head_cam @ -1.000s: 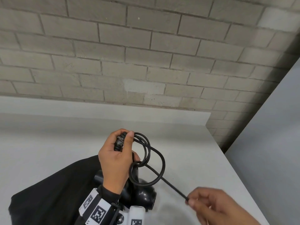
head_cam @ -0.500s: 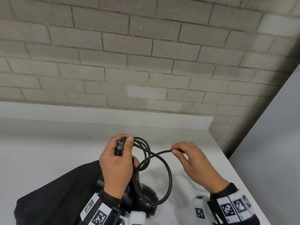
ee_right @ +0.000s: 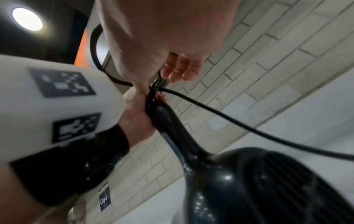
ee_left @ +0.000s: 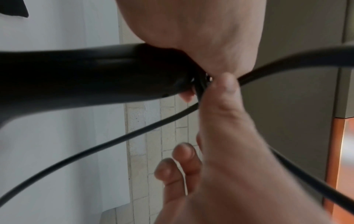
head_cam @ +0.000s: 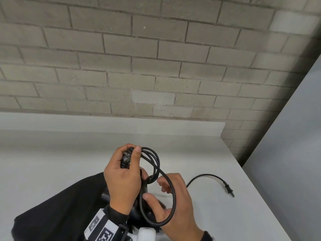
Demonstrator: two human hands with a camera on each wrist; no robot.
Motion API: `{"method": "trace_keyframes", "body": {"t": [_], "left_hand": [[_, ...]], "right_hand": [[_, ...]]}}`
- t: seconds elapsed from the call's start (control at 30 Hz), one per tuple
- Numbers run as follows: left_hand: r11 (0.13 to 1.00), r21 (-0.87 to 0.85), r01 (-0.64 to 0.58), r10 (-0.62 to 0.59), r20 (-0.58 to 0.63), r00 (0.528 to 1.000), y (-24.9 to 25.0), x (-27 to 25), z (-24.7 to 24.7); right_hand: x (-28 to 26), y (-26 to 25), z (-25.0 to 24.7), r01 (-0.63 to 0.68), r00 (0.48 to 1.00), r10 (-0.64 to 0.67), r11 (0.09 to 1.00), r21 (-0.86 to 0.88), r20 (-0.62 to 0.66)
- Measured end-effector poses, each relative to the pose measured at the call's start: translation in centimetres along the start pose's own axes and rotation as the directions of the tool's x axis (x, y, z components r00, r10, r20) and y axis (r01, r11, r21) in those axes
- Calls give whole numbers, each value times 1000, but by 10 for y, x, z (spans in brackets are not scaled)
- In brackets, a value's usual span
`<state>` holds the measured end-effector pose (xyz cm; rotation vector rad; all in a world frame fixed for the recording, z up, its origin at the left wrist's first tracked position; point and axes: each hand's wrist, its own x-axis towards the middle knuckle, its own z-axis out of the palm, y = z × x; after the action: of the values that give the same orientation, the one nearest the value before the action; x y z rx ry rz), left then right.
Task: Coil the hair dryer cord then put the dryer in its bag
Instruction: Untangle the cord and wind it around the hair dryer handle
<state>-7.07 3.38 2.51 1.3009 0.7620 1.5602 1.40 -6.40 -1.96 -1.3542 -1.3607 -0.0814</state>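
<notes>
My left hand [head_cam: 129, 164] grips the end of the black hair dryer's handle [ee_left: 86, 75] and pins several loops of the black cord [head_cam: 171, 192] against it with the thumb [ee_left: 226, 84]. Close beside it on the right, my right hand [head_cam: 156, 190] holds the newest loop, fingers curled round the cord just below the left hand. The dryer's round body [ee_right: 258, 189] hangs below both hands and is mostly hidden in the head view. Loose cord trails right to the plug [head_cam: 227, 187], which lies on the table. The black bag [head_cam: 60, 206] lies flat at the lower left, under my left forearm.
The white table [head_cam: 69, 162] ends at a low white ledge against the grey brick wall [head_cam: 156, 66]. Its right edge runs diagonally past the plug, with a grey floor or panel [head_cam: 286, 153] beyond.
My right hand drew cord out to the right, swung it up and back to the left hand, and formed another loop. The plug end now shows on the table.
</notes>
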Motion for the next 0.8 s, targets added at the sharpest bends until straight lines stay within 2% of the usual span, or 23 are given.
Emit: {"method": "trace_keyframes", "body": {"t": [0.07, 0.23, 0.33, 0.5, 0.57, 0.67, 0.73, 0.77, 0.8], "left_hand": [[1000, 5, -10, 10, -4, 1000, 0, 1, 0], [988, 116, -103, 104, 0, 995, -5, 3, -5], [990, 106, -93, 95, -14, 995, -5, 0, -3], [994, 69, -80, 81, -15, 997, -3, -2, 0], [996, 60, -68, 70, -25, 997, -4, 1, 0], [998, 44, -52, 53, -17, 998, -6, 4, 2], [999, 34, -41, 41, -6, 999, -7, 4, 3], [999, 30, -37, 37, -3, 999, -8, 5, 2], [999, 27, -32, 33, -4, 999, -8, 6, 2]], "right_hand": [[3, -4, 5, -18, 1000, 18, 999, 30, -21], [9, 0, 12, -47, 997, 43, 997, 53, 70], [8, 2, 12, -15, 1000, 15, 1000, -7, 18], [3, -4, 4, -42, 997, 55, 977, 210, -52], [0, -7, -4, -71, 996, 84, 946, 317, -29], [-7, 0, -21, -45, 999, 26, 860, 508, 45], [-12, 7, -35, -109, 988, 16, 783, 613, 156], [-16, 10, -42, -149, 982, 29, 721, 676, 185], [-23, 14, -49, -196, 975, 43, 616, 763, 216]]}}
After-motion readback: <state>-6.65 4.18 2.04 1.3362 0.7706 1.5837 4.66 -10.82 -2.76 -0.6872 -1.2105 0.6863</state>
